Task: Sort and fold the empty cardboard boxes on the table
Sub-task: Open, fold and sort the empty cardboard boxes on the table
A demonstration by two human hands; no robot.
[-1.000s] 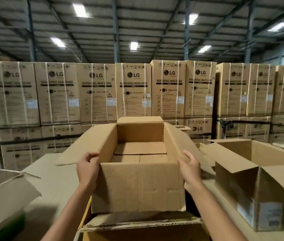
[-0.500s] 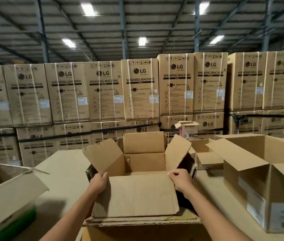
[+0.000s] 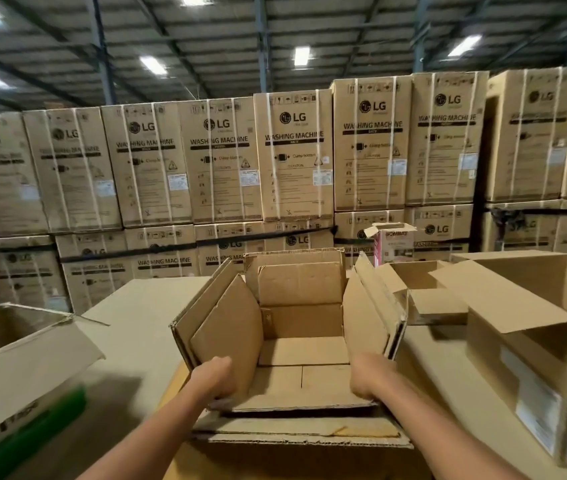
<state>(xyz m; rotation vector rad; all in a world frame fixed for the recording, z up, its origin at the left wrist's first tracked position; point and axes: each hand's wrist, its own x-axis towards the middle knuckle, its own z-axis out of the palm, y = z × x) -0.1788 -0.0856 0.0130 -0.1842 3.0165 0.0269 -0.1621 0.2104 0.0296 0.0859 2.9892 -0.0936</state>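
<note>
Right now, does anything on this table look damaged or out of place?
Two things. A small pink-and-white box stands behind the brown cartons on the right, the odd colour among them. And the flattened cardboard under the open box that the left hand and right hand grip has a ragged, torn front edge.

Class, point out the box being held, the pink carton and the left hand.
held box (image 3: 301, 322), head view, inner back wall
pink carton (image 3: 394, 247), head view, front face
left hand (image 3: 214, 375), head view, knuckles
</note>
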